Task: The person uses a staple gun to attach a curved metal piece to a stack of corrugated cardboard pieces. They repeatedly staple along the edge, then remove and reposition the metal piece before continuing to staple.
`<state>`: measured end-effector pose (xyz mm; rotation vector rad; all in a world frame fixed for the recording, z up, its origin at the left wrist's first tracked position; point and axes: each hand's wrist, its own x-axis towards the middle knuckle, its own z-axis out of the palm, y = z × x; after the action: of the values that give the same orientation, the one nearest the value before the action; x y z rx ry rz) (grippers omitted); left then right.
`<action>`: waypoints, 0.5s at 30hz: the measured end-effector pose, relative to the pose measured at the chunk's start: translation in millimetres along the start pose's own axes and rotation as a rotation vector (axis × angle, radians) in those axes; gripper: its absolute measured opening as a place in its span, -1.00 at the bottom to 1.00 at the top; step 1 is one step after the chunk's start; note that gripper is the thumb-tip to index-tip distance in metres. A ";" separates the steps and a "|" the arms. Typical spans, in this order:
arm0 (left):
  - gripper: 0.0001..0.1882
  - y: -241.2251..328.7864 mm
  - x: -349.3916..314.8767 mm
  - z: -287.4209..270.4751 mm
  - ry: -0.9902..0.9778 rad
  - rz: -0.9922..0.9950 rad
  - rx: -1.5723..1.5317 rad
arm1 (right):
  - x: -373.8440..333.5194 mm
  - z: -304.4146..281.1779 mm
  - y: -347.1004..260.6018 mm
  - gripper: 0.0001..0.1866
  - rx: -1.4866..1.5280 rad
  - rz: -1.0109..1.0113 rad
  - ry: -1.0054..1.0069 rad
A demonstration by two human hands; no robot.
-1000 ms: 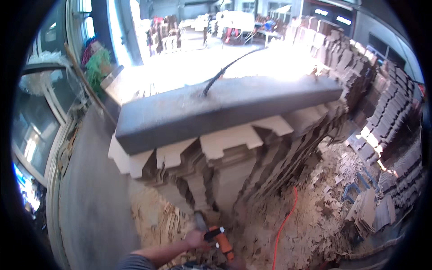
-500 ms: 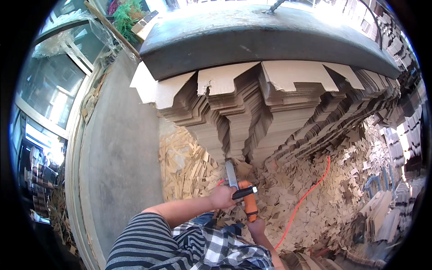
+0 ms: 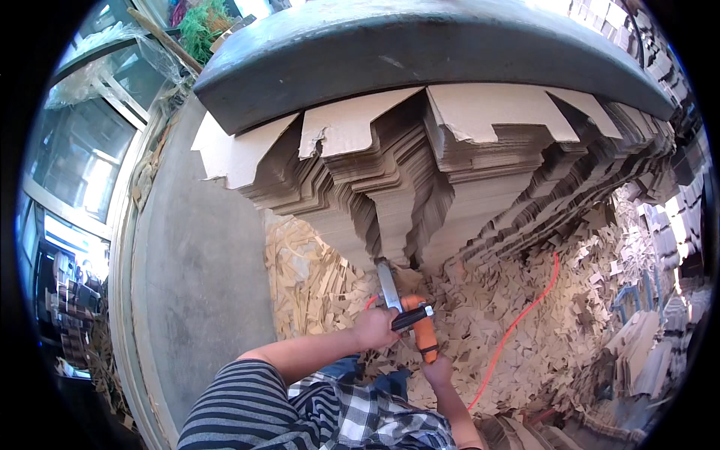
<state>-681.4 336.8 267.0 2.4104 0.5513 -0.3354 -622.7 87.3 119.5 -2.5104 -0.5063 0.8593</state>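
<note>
An orange power tool point(image 3: 421, 328) with a flat silver bar point(image 3: 388, 285) in front is in both my hands. My left hand point(image 3: 375, 328) is closed round the black side handle point(image 3: 411, 318). Lower down, my right hand point(image 3: 438, 370) is wrapped about the orange rear grip. The bar's far end meets the lower part of a tall stack of die-cut cardboard sheets point(image 3: 495, 112), by a notch in its side. Whether the tip is inside the stack I cannot tell.
A heavy grey metal block point(image 3: 420, 56) presses on top of the stack. Cardboard scraps point(image 3: 495, 315) cover the floor, crossed by a red cord point(image 3: 517, 319). A bare concrete strip point(image 3: 202, 285) and glazed frames point(image 3: 82, 165) lie left; more cardboard piles point(image 3: 637, 345) stand right.
My view has shifted, so the metal block and stack top look larger. The tool's rear has swung slightly right, its bar still at the stack's lower part. Both hands keep their grip.
</note>
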 end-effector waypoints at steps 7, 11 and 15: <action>-0.57 -5.1 16.0 -0.1 -0.084 -0.074 -0.009 | 14.8 4.2 1.9 -0.71 -0.015 -0.024 0.038; -0.59 -8.3 23.5 7.1 -0.081 -0.096 -0.036 | 20.6 12.1 14.1 -0.70 0.023 0.032 -0.014; -0.61 5.1 25.9 -1.3 -0.167 -0.195 -0.106 | 30.7 19.4 24.6 -0.70 -0.037 0.060 -0.047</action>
<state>-656.1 341.8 261.2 2.2072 0.7106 -0.5706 -607.6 86.5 78.3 -2.5565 -0.4678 0.9414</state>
